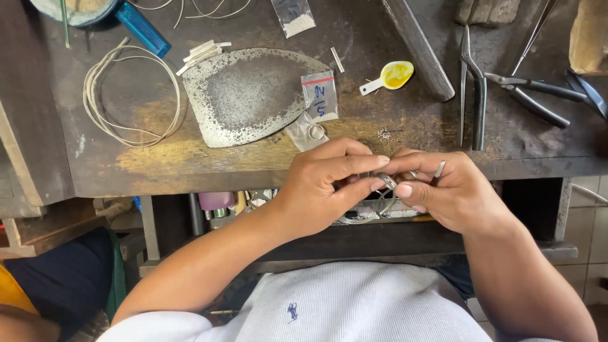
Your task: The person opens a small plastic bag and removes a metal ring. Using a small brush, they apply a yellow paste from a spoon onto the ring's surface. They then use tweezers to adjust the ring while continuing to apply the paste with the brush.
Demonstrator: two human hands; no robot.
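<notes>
Hands are meeting just past the front edge of a dark, scarred wooden workbench, over an open drawer of small parts. The left hand is curling its thumb and forefinger closed around a small grey metal ring, while the right hand is pinching the same ring from the other side, its remaining fingers folded; a short silvery strip is poking up between its knuckles, though what that strip is cannot be told.

Behind the hands, near the front edge, a second pale metal ring is lying on a clear plastic bag, with a small zip bag with a red stripe overlapping a flat, pitted, iron-shaped steel plate. A coil of pale wire is sitting toward the left edge; a yellow plastic measuring spoon and a long dark metal bar are lying farther back. Dark steel pliers and further plier-like tools are resting toward the right edge.

Risk, by the look of it, is lying in the grip: the ring is being held off the bench, so a slip of either pinch would probably be sending it into the cluttered drawer or the lap below. The loose ring near the front edge could likewise be getting nudged off by a wrist.
</notes>
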